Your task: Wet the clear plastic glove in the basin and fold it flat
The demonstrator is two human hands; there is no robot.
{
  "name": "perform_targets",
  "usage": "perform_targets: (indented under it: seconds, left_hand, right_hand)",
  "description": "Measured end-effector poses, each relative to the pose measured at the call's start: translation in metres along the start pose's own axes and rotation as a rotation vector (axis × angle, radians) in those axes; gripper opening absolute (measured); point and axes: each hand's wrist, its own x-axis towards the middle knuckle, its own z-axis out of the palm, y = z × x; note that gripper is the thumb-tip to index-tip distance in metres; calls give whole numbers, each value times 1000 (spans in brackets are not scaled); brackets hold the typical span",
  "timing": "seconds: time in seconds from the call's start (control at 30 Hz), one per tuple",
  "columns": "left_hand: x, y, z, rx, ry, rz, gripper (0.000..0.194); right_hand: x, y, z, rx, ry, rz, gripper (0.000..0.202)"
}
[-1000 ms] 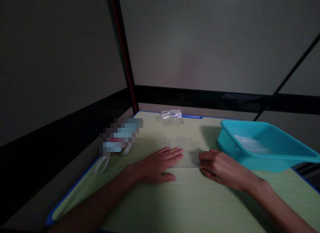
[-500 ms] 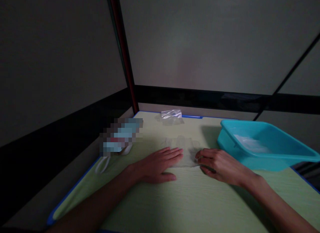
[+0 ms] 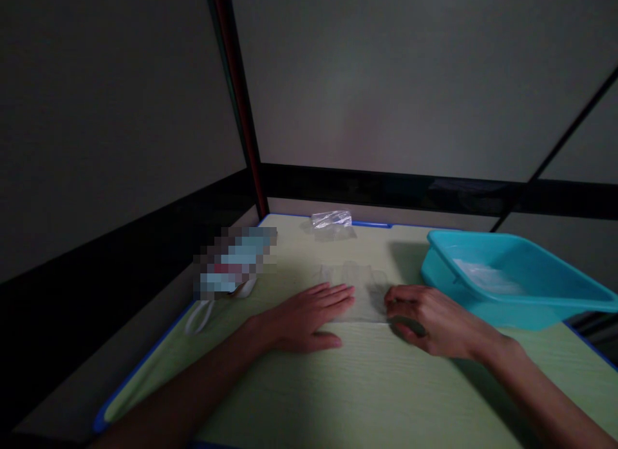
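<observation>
A clear, thin plastic glove (image 3: 363, 294) lies flat on the table, finger shapes pointing away from me. My left hand (image 3: 311, 318) rests palm down with fingers stretched out over the glove's left part, covering some of it. At the glove's right edge is my right hand (image 3: 425, 320), its fingers bent and the thumb curled close to them near the lower corner. The fingertips there are partly hidden, but the hand appears to pinch that edge.
A turquoise plastic tub (image 3: 535, 304) with whitish sheets inside stands on the right. Crumpled clear plastic packaging (image 3: 333, 224) lies at the table's back edge. To the left is a pixelated item (image 3: 236, 259) with a white strap (image 3: 199, 317). Walls border the table (image 3: 309, 404).
My right hand has shifted slightly right, and the glove's lower right corner now lies flatter. The left hand stays in place on the glove.
</observation>
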Motion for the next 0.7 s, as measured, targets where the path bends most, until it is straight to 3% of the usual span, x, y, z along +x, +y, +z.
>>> perform_targets:
  seconds: [0.4, 0.7]
  left_hand:
    - [-1, -2, 3, 0, 21, 11, 66]
    - [0, -1, 1, -2, 10, 12, 66]
  right_hand:
    - [1, 1, 5, -21, -59, -17, 14]
    - [2, 1, 7, 47, -18, -30, 14]
